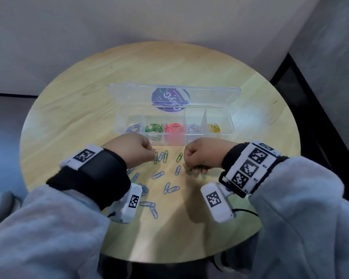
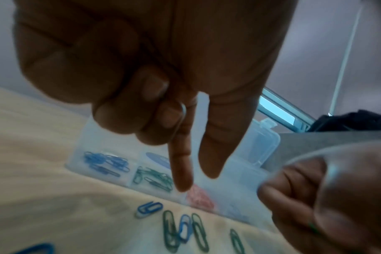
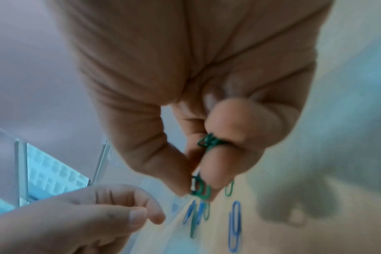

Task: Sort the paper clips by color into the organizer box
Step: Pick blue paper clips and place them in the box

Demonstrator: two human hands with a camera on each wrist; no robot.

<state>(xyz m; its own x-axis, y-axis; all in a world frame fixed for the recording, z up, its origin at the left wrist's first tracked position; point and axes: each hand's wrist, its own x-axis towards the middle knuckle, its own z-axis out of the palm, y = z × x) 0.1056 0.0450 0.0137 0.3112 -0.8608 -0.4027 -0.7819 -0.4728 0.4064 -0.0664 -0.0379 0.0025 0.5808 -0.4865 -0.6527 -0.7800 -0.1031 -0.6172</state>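
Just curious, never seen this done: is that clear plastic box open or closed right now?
Open. The organizer box has its lid swung back behind it, leaving the clip compartments uncovered.

Plain indoor corner, likely office — round wooden table [image 1: 73,109], bare walls [image 1: 69,27], grey floor [image 1: 4,121]

organizer box [image 1: 229,125]: clear, open, color-sorted | loose paper clips [image 1: 158,175]: blue, green, on table

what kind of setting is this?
Probably an office or lab corner, not a home: small round wooden table against plain walls, glass partition nearby, and a clear organizer box of sorted paper clips.
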